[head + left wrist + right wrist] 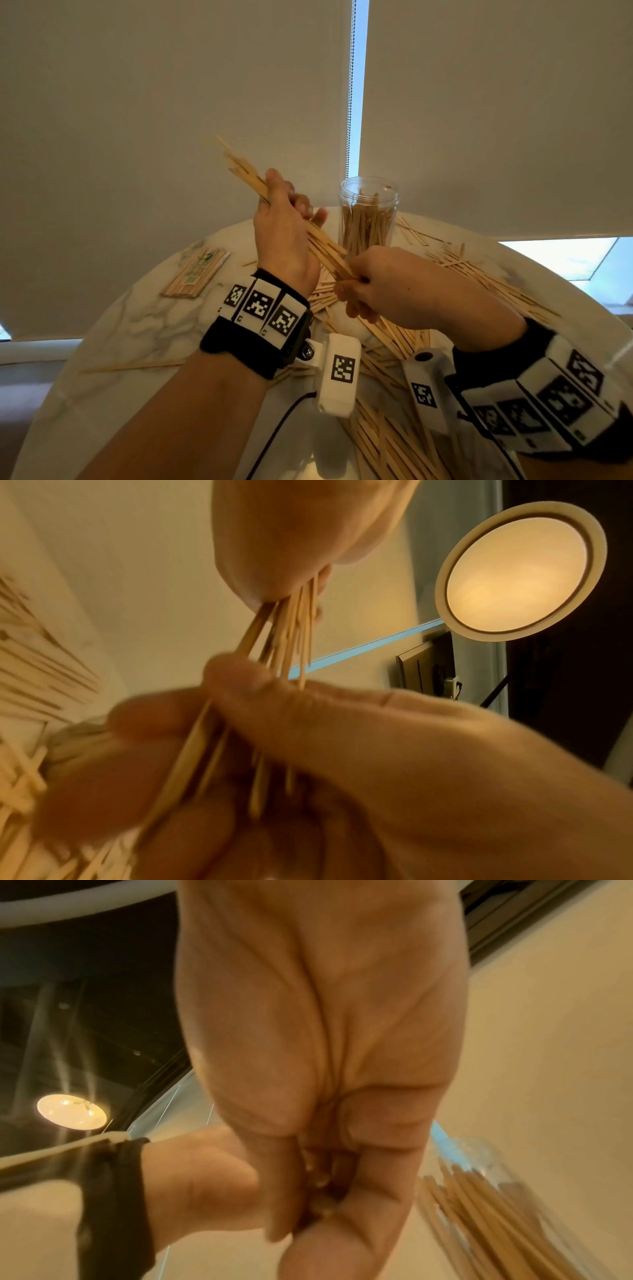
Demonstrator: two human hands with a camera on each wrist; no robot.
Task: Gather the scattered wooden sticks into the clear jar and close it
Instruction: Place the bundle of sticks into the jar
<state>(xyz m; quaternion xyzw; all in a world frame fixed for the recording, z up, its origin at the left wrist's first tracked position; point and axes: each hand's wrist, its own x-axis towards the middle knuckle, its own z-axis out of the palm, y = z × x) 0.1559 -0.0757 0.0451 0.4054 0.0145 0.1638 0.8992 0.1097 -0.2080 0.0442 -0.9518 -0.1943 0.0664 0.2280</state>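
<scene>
Both hands hold one bundle of wooden sticks (325, 248) slanted in the air in front of the clear jar (368, 212). My left hand (291, 209) grips the bundle's upper part, with stick ends fanning out up and left. The lower end is gripped by my right hand (352, 291). The jar stands upright with its mouth uncovered, holds many sticks, and also shows in the right wrist view (486, 1191). I see no lid. In the left wrist view, sticks (291, 631) run from my left hand (274, 547) into my right hand (342, 737).
Loose sticks (479, 274) lie in a wide heap across the round marble table (137, 325), mostly under and right of my hands. A wrapped pack of sticks (195, 270) lies at the left, and a single stick (130, 366) near the left edge. Window blinds hang behind the table.
</scene>
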